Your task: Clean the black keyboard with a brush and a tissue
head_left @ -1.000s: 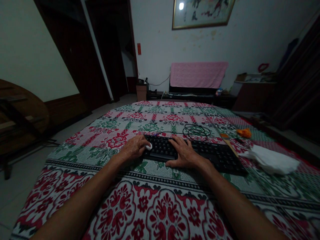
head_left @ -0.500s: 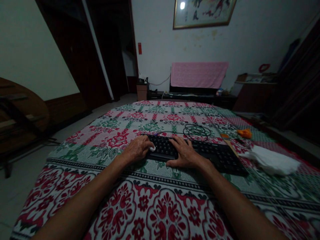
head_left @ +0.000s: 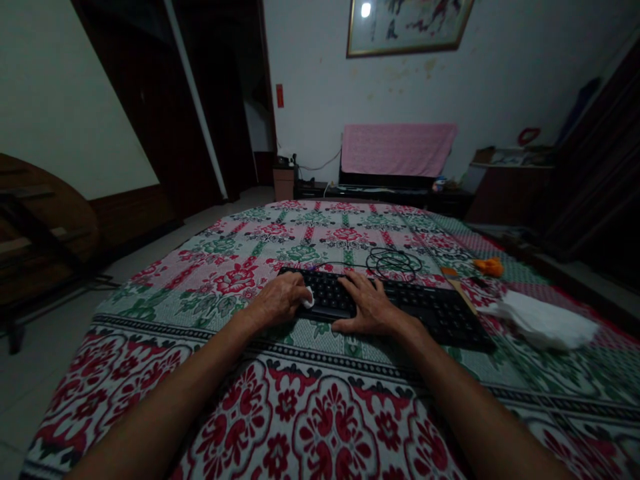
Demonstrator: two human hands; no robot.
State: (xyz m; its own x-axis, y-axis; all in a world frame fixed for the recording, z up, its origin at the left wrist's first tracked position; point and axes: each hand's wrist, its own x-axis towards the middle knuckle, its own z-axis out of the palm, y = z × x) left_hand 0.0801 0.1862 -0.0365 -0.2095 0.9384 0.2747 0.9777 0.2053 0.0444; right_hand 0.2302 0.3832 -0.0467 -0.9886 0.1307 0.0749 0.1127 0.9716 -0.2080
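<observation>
A black keyboard (head_left: 430, 308) lies across a table covered with a red and green flowered cloth (head_left: 310, 413). My left hand (head_left: 277, 301) is closed round a small white wad (head_left: 309, 298) and presses it on the keys near the keyboard's left end. My right hand (head_left: 367, 305) lies flat on the keys just to its right, fingers spread, holding the keyboard down. The keyboard's black cable (head_left: 393, 262) is coiled on the cloth behind it.
A heap of white tissue (head_left: 543, 321) lies to the right of the keyboard. A small orange object (head_left: 489, 266) sits behind it. A wooden chair (head_left: 35, 240) stands to the left of the table. A pink-covered unit (head_left: 397, 150) is against the far wall.
My left hand with the white wad has slid a little to the right and nearer along the keys. My right hand has stayed in place.
</observation>
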